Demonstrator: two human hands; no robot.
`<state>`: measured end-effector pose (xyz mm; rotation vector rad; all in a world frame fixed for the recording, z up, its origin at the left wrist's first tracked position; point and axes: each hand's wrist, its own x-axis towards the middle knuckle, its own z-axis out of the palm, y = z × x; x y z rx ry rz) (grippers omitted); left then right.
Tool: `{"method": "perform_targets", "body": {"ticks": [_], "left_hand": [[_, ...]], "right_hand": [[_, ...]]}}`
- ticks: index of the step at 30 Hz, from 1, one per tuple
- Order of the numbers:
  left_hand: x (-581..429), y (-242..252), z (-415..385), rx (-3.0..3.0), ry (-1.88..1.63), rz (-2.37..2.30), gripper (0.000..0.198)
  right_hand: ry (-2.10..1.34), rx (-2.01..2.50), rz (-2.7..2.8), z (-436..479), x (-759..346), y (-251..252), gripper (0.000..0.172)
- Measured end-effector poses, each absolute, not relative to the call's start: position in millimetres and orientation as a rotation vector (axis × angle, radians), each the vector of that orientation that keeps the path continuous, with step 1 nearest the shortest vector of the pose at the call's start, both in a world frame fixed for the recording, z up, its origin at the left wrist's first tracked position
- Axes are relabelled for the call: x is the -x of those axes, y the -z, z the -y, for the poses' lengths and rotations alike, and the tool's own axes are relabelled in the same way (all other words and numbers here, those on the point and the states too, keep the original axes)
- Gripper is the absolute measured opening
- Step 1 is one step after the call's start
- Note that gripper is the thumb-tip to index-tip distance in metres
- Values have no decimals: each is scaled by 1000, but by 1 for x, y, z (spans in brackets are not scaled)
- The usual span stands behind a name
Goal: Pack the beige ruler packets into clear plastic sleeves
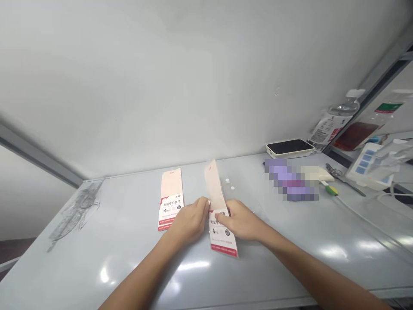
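A flat ruler-set packet (222, 241), pale pink above and white with a red band below, is held tilted over the grey table. My right hand (243, 219) grips its right edge, thumb across the printed front and the other fingers hidden behind. At the opposite edge my left hand (193, 217) is closed, its fingertips pinching the packet's side; a small white bit shows by the thumb. Left of my hands lies a short stack of similar packets (171, 185), slightly fanned. Two small white round pieces (227, 181) rest just beyond my right hand.
A phone (290, 147) lies by the wall, near a blurred purple item (287, 178). Scissors (343, 177), a white cable (358, 217), a bottle (335, 120) and a white box (364, 165) crowd the right side. Dark scuffs (75, 211) mark the table's left.
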<state>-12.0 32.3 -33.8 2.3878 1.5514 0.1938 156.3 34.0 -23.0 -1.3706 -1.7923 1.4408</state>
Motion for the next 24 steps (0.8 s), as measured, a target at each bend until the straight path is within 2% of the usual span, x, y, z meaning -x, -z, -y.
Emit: {"method": "perform_targets", "body": {"ticks": [16,24], "left_hand": [[12,29,-33,-2385,-129,-1509,22],[12,34,-31,-2347,-269,-1537,22]], "right_hand": [[-1467,1323,1857,-32,-158,24,11],[-1438,1329,1854,-32,-158,25,15]]}}
